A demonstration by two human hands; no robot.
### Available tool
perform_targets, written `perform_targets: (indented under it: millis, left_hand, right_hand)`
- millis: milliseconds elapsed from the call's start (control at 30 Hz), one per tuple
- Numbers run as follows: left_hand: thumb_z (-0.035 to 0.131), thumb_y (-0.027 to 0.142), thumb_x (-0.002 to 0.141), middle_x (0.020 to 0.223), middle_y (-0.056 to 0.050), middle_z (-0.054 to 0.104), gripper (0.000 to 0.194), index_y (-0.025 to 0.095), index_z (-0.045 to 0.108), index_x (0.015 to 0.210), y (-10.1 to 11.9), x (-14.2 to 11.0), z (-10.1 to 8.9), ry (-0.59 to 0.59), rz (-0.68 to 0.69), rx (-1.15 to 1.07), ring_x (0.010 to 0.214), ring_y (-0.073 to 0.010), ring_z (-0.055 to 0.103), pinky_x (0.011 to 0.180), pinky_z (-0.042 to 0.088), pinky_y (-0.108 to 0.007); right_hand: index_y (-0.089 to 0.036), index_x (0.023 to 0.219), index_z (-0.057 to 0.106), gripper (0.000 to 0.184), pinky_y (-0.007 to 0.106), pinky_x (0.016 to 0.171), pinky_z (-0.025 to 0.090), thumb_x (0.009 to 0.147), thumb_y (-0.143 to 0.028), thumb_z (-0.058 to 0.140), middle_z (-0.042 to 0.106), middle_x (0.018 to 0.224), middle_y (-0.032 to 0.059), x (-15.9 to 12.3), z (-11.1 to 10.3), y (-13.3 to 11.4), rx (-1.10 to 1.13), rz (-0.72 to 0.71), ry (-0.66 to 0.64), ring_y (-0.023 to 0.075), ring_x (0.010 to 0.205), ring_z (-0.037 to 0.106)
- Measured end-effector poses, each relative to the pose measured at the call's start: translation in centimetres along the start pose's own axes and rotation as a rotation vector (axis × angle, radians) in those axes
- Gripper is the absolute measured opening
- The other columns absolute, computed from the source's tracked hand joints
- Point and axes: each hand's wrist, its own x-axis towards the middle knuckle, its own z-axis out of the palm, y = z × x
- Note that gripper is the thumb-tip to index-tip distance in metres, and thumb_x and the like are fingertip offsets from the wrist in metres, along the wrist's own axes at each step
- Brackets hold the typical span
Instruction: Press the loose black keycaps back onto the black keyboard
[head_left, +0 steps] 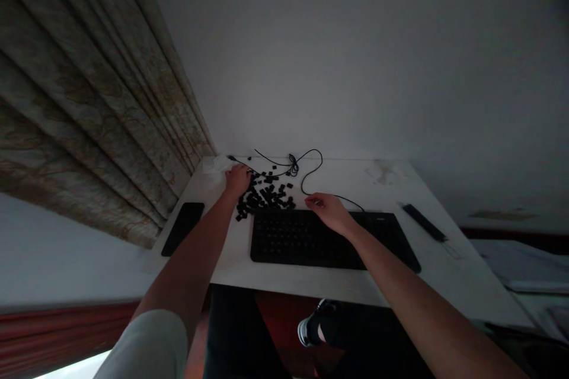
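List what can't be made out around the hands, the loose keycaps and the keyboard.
Head view: anything in the left hand is hidden by its own fingers.
Head view: the part of the keyboard under the right hand is hidden by that hand.
Head view: any markings on the loose black keycaps are too small and dark to read.
Head view: the black cable's end beyond the left hand is too small to make out.

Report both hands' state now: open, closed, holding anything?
Left hand: fingers curled down by the black keycaps; cannot tell if holding one.
Right hand: above the black keyboard, nothing visibly held; cannot tell open or closed.
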Motion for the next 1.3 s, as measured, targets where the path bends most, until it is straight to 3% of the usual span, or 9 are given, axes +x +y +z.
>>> perform_targets:
  millis: [267,467,667,900,1000,1067,1200,1300]
  left_hand:
    - [0.054,0.03,0.092,0.117,-0.016,0.069,0.025,0.019,0.072,0.106,0.9,1.7,0.9,-0.022,-0.06,0.028,0.118,-0.0337,0.055,0.103,0.033,-0.051]
    - [0.061,0.029,0.087,0.108,-0.014,0.073,0.019,0.019,0.071,0.099,0.9,2.2,0.7,-0.059,-0.151,-0.055,0.111,-0.0323,0.06,0.103,0.032,-0.05]
    - [0.067,0.03,0.083,0.102,-0.011,0.075,0.014,0.02,0.071,0.091,0.8,2.3,0.4,-0.071,-0.156,-0.094,0.105,-0.0286,0.063,0.097,0.039,-0.043]
    - [0.065,0.022,0.083,0.104,-0.008,0.074,0.016,0.02,0.071,0.098,1.1,1.6,-0.4,0.002,-0.136,-0.194,0.104,-0.0247,0.065,0.096,0.043,-0.037]
    - [0.062,0.017,0.084,0.104,-0.009,0.074,0.017,0.018,0.071,0.099,2.2,0.1,-0.8,0.073,-0.076,-0.437,0.099,-0.022,0.066,0.093,0.046,-0.034]
    - [0.063,0.016,0.083,0.099,-0.009,0.075,0.016,0.018,0.073,0.095,3.5,-1.8,-1.0,0.055,-0.022,-0.635,0.095,-0.0209,0.067,0.091,0.048,-0.033]
    - [0.071,0.024,0.079,0.085,-0.005,0.075,0.016,0.019,0.076,0.093,6.9,-7.1,-1.8,-0.171,0.027,-1.056,0.082,-0.02,0.068,0.084,0.052,-0.034]
    - [0.071,0.029,0.081,0.079,-0.004,0.075,0.019,0.02,0.077,0.096,8.5,-10.9,-2.3,-0.293,0.023,-1.223,0.076,-0.0196,0.068,0.082,0.053,-0.036]
  right_hand:
    - [-0.022,0.085,0.074,0.023,0.033,0.076,0.05,0.086,-0.038,0.059,0.076,0.084,0.0044,-2.7,-2.4,2.0,0.064,0.059,0.047,0.0207,0.075,0.068]
    - [-0.02,0.087,0.074,0.028,0.034,0.074,0.05,0.086,-0.043,0.058,0.075,0.083,0.0051,-2.9,-2.3,2.2,0.126,0.084,0.03,0.0211,0.074,0.067]
    - [-0.02,0.088,0.073,0.027,0.033,0.073,0.05,0.087,-0.042,0.057,0.074,0.086,0.006,-3.3,-2.2,2.1,0.167,0.094,0.03,0.0207,0.076,0.066]
    - [-0.02,0.086,0.073,0.027,0.033,0.074,0.05,0.087,-0.042,0.057,0.074,0.081,0.0044,-3.6,-2.2,2.1,0.177,0.083,0.04,0.0201,0.074,0.066]
    - [-0.021,0.087,0.072,0.023,0.033,0.075,0.05,0.087,-0.038,0.057,0.074,0.085,0.0046,-3.5,-2.0,1.6,0.168,0.044,0.076,0.0195,0.075,0.067]
    - [-0.021,0.092,0.072,0.02,0.032,0.075,0.051,0.087,-0.035,0.058,0.074,0.087,0.0046,-3.5,-1.7,0.8,0.168,0.001,0.111,0.0186,0.075,0.066]
    - [-0.023,0.106,0.071,0.024,0.031,0.074,0.053,0.086,-0.032,0.06,0.073,0.099,0.0053,-3.3,-0.3,-1.6,0.254,-0.075,0.134,0.0165,0.075,0.065]
    - [-0.023,0.103,0.072,0.023,0.03,0.071,0.054,0.086,-0.034,0.061,0.074,0.099,0.0059,-3.2,1.1,-3.1,0.354,-0.116,0.083,0.0166,0.075,0.066]
